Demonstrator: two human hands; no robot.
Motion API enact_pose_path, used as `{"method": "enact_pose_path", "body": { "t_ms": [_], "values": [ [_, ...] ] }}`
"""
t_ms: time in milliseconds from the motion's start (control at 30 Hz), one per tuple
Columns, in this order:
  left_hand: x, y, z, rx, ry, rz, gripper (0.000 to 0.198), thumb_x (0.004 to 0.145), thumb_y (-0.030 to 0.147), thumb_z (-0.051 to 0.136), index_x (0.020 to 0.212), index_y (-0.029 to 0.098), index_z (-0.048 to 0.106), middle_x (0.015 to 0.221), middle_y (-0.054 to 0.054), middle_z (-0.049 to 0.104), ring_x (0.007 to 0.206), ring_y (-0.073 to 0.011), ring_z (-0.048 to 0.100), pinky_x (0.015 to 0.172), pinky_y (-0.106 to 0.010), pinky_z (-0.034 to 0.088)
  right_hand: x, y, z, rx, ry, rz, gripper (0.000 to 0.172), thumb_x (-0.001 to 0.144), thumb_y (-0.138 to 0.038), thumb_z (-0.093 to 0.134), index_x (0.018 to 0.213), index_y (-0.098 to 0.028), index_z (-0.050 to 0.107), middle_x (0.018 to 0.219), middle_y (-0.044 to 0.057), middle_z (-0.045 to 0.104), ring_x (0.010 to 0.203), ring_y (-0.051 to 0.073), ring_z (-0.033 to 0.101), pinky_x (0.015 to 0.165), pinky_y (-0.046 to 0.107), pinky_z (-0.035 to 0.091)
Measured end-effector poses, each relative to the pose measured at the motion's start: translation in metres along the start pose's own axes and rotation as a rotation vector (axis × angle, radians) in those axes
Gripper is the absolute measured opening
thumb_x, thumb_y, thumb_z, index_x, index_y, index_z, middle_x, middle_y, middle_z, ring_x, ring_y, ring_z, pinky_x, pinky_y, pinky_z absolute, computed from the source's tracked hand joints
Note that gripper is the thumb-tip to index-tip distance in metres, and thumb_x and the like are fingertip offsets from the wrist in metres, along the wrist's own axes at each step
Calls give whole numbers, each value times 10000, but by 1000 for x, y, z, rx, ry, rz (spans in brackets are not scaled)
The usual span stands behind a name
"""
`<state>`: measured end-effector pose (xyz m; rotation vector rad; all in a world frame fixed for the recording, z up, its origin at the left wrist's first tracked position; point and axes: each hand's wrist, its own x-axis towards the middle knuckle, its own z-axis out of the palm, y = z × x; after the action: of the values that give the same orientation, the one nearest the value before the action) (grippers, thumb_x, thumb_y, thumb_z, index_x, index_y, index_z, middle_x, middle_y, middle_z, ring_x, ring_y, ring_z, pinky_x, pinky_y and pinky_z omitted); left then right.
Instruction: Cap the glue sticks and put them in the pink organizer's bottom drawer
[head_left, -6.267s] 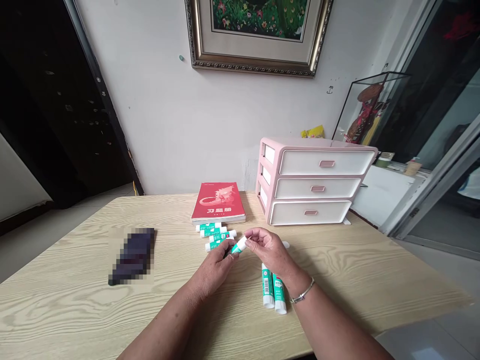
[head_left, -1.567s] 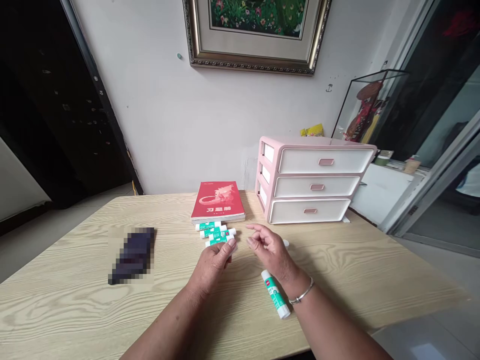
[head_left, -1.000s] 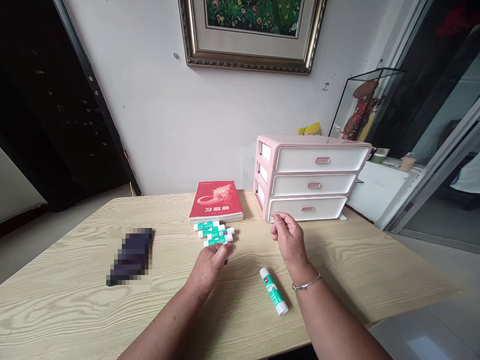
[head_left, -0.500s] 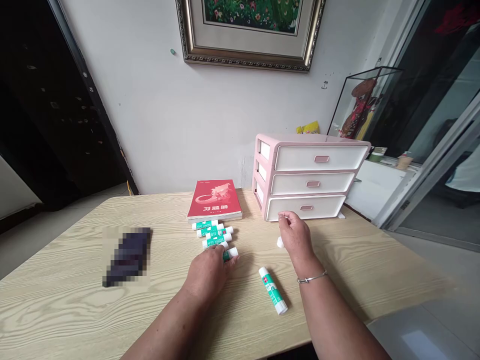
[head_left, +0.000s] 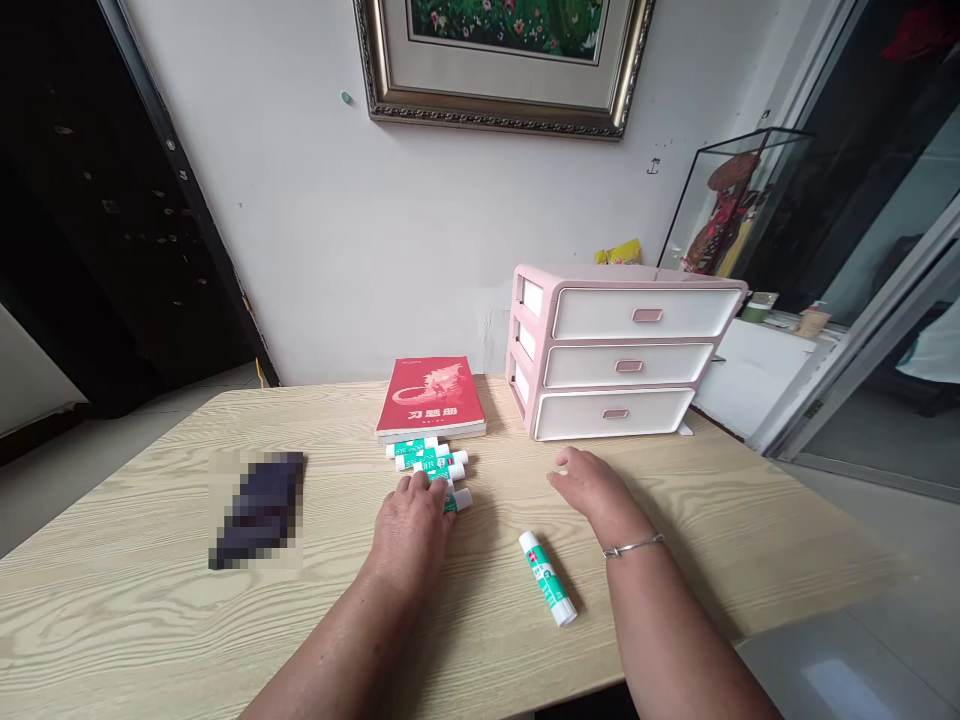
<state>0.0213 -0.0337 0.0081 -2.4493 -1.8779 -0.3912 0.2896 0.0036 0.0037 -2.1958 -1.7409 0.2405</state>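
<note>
My left hand [head_left: 409, 522] lies palm down on the wooden table [head_left: 150, 600], its fingertips resting on a green and white glue stick [head_left: 459, 498]. That stick sits at the near end of a row of several glue sticks [head_left: 420, 452] in front of a red book [head_left: 431, 395]. My right hand [head_left: 594, 492], with a bracelet on the wrist, lies flat and open on the table before the pink drawer unit [head_left: 622, 360]. Nothing shows in it. One more glue stick [head_left: 547, 592] lies alone between my forearms.
All three white drawers of the pink unit are closed. A dark blurred object [head_left: 259, 505] lies on the table's left part. A framed picture [head_left: 510, 60] hangs on the wall behind, and a glass case [head_left: 735, 210] stands at the right.
My left hand has set its glue stick down at the near end of the row. My right hand went toward the drawer unit, then lowered flat onto the table, over where a white cap showed.
</note>
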Motion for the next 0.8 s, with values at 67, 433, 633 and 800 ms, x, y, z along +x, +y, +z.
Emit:
{"method": "enact_pose_path", "body": {
  "t_ms": [67,433,633,800],
  "values": [
    [-2,3,0,-74,14,27,266,903,314,582,1123,211,692,1104,-135,632,1089,-307,571,943,-402,441,-1,0,3,21,-7,-16,261,782,-201,632,1031,-169,705,1086,156,707,994,280,653,779,329,433],
    [-36,57,1,-415,-250,585,572,964,619,381,1424,310,519,1072,-93,675,887,-256,655,807,-339,478,0,-14,18,200,-14,-126,233,814,-194,646,1039,-180,705,1020,89,716,913,200,662,775,269,457],
    [-35,55,-4,-388,-271,573,444,976,567,379,1134,254,650,1029,-81,681,838,-246,653,736,-324,465,-2,-21,23,295,0,-197,203,817,-210,651,1013,-181,699,951,69,717,872,195,656,748,275,458],
    [-28,48,-2,-310,-254,330,233,879,350,538,1070,249,624,921,-77,678,766,-257,654,643,-316,412,-4,-27,21,518,-13,-164,191,786,-180,649,969,-173,703,895,63,727,878,196,668,782,290,481]
  ]
}}
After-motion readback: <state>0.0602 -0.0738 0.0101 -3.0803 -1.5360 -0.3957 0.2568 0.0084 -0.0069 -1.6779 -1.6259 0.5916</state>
